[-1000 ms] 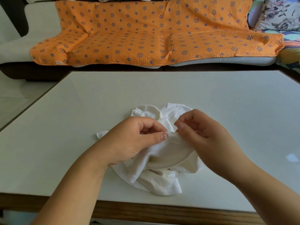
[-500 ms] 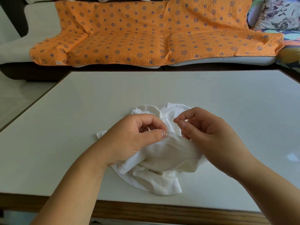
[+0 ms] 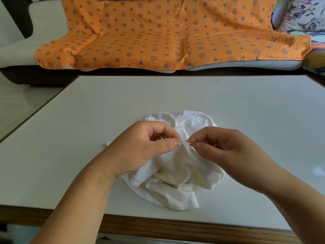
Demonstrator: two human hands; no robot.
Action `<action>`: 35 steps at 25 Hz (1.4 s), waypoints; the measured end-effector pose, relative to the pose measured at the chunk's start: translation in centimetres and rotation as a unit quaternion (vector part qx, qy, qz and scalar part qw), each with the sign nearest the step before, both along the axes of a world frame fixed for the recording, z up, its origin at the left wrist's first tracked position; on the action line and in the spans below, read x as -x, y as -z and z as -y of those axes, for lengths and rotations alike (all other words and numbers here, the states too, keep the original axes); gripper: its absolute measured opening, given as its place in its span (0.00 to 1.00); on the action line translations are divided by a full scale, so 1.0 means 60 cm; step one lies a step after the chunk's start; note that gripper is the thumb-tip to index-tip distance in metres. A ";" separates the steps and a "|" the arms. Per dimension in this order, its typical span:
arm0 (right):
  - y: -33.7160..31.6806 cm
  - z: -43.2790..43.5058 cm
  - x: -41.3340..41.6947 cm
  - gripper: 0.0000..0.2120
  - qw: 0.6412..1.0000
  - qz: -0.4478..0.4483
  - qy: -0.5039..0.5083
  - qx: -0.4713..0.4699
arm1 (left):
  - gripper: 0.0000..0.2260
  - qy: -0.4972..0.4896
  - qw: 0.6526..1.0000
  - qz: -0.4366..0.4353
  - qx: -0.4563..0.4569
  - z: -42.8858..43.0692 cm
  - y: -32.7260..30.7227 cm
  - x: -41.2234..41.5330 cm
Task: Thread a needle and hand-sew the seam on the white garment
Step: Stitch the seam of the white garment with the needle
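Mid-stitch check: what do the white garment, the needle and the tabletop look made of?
White garment: soft, matte knit, probably cotton jersey; it bunches in limp folds. Needle: thin and glinting, likely polished steel, though very small here. Tabletop: smooth, pale, semi-gloss surface, maybe laminate or glass, with a faint bright reflection; its near edge shows brown wood grain.

garment [image 3: 175,173] on table [image 3: 88,120], sofa [image 3: 17,50] behind

Left hand [image 3: 140,148] and right hand [image 3: 228,152] both bare, left forearm [image 3: 79,199] and right forearm [image 3: 290,208] uncovered down to the frame edge, left thumbnail [image 3: 177,142] short, plain, slightly glossy.
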State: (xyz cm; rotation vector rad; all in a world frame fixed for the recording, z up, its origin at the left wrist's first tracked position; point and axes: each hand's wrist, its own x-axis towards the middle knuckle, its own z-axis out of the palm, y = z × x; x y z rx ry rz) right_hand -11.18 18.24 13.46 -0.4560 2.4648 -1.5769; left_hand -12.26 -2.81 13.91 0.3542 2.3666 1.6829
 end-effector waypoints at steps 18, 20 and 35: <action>0.006 -0.004 0.003 0.06 0.999 0.028 -0.014 0.030 | 0.06 0.016 0.999 0.021 -0.020 0.000 -0.002 -0.003; 0.008 -0.003 0.003 0.05 0.998 0.034 -0.015 0.043 | 0.07 0.022 0.999 0.025 -0.026 0.000 -0.002 -0.003; -0.001 0.005 -0.003 0.10 0.997 0.043 -0.017 0.068 | 0.03 -0.017 0.998 0.059 -0.023 -0.018 0.005 -0.002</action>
